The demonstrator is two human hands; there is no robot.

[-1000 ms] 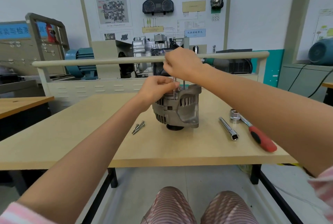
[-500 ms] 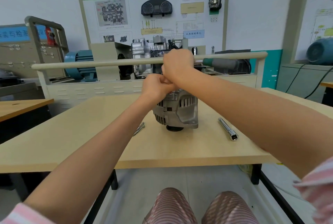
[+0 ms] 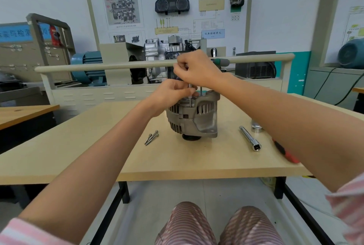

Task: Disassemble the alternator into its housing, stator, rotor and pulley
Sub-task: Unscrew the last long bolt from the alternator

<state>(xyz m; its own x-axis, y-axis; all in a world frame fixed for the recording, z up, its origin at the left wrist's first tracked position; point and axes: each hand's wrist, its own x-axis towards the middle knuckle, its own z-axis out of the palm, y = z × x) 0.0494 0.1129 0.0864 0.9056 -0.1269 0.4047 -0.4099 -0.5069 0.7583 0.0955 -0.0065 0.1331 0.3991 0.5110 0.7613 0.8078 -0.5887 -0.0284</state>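
Observation:
A grey alternator (image 3: 194, 118) stands on the wooden table (image 3: 98, 156), its black pulley (image 3: 191, 138) underneath against the tabletop. A long bolt (image 3: 190, 95) sticks up out of the housing's top, and a second bolt (image 3: 201, 89) stands behind it. My right hand (image 3: 197, 68) pinches the upper end of the long bolt. My left hand (image 3: 173, 92) rests on the housing's top edge, its fingers curled round the bolt's lower part. The top of the alternator is mostly hidden by both hands.
Two loose bolts (image 3: 151, 137) lie left of the alternator. To the right lie a chrome extension bar (image 3: 250, 138), a socket (image 3: 256, 126) and a red-handled ratchet (image 3: 285, 151), partly behind my right forearm. A training bench with a rail (image 3: 118, 65) stands behind the table.
My right hand dropped onto my left half a second ago, then rose again. The long bolt now shows between the hands.

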